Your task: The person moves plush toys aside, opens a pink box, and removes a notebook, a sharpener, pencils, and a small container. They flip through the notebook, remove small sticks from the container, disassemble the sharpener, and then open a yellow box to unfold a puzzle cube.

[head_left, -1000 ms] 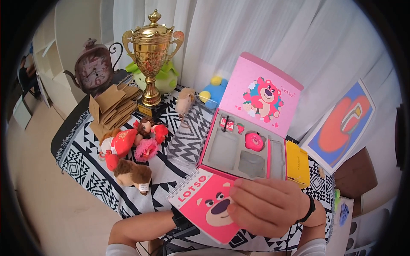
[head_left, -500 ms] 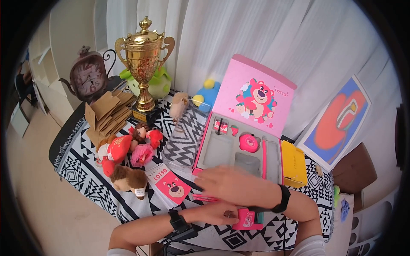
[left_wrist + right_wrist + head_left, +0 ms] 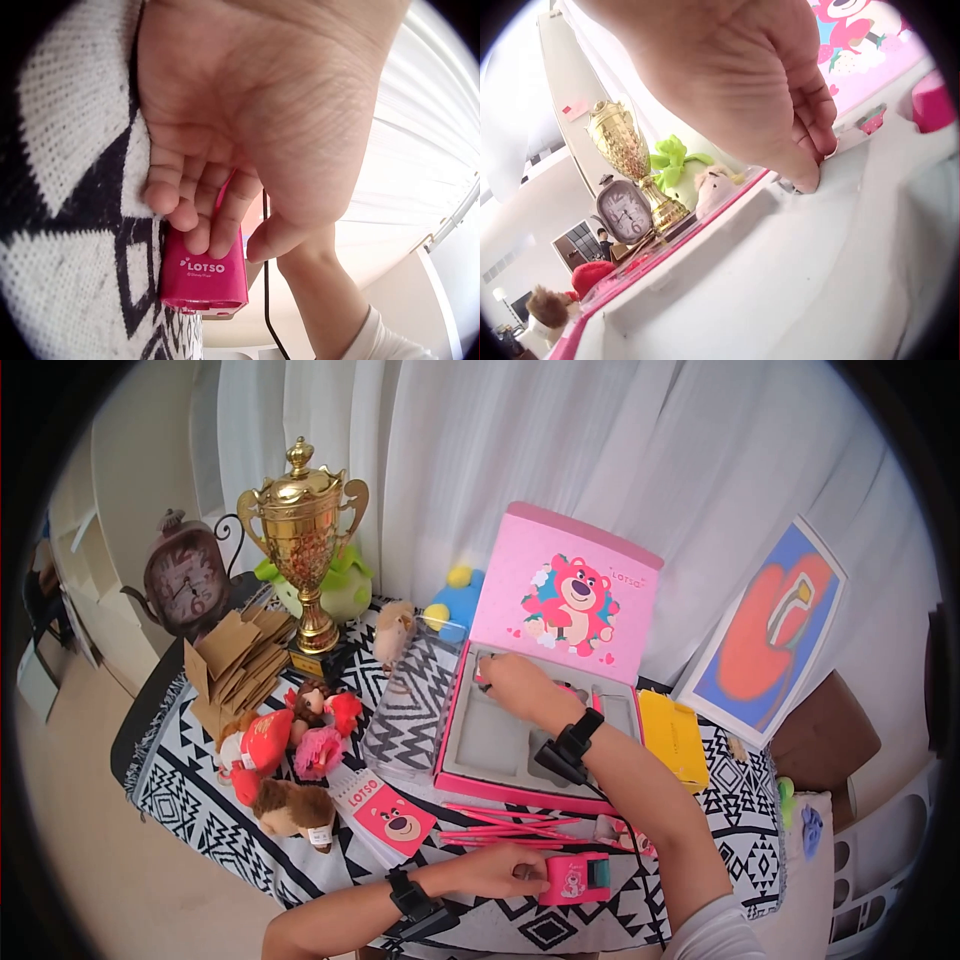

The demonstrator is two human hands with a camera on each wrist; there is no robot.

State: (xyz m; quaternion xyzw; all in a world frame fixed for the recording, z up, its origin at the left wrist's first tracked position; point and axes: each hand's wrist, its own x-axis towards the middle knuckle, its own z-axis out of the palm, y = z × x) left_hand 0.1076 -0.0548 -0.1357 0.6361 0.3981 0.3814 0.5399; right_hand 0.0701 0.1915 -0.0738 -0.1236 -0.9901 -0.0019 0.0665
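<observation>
My right hand [image 3: 525, 688] reaches into the grey tray [image 3: 492, 730] of an open pink Lotso gift box [image 3: 572, 585]. Thumb and fingers pinch at the tray's back left corner, on a small pink item mostly hidden by the fingertips. A pink strawberry piece [image 3: 871, 118] lies near them. On the cloth in front, the relaxed fingers of my left hand [image 3: 495, 872] rest on a small pink LOTSO case [image 3: 202, 266] with a dark window at its other end. Several pink pencils [image 3: 510, 832] lie between that hand and the box. The pink Lotso spiral notebook [image 3: 392, 820] lies to their left.
A gold trophy [image 3: 305, 530], a clock [image 3: 188, 585] and folded brown cardboard [image 3: 235, 655] stand back left. Plush toys [image 3: 285, 810] lie at the left. Beside the box are a clear plastic cover [image 3: 405, 705] and a yellow box [image 3: 672, 740].
The notebook was laid down left of the pencils, and my right hand let go of it. That hand then moved into the tray's back left corner. The left hand stays by the pink case.
</observation>
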